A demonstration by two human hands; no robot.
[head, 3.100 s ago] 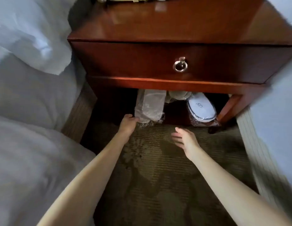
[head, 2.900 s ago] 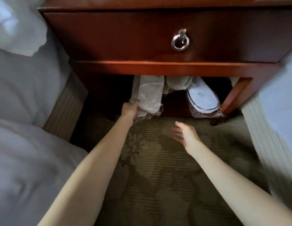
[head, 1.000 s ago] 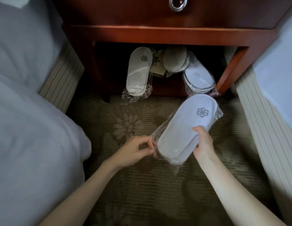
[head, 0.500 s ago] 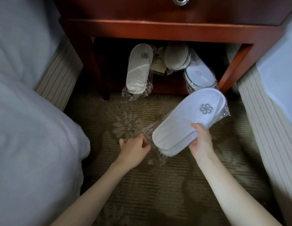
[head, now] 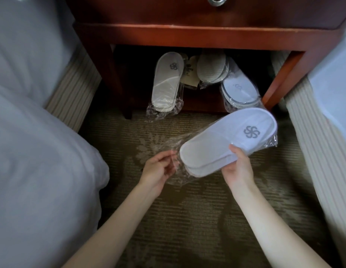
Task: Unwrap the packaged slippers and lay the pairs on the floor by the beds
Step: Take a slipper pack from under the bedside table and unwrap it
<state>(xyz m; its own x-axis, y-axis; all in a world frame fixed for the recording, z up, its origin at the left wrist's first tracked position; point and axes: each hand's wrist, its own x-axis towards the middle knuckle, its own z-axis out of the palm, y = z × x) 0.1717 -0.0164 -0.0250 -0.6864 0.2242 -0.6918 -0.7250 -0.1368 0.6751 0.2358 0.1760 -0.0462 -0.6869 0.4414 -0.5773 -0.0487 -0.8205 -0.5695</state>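
**One pack out, wrapper about to come off**

The wrapped slipper pair [head: 226,144] has come out from under the nightstand [head: 187,33] and is held above the carpet [head: 187,219]. The right hand [head: 237,169] grips its near edge. The left hand [head: 157,171] has turned palm-up and pinches the loose plastic wrapper [head: 174,149]. Unwrapping seems to be just starting; the other packs [head: 166,82] remain under the nightstand.
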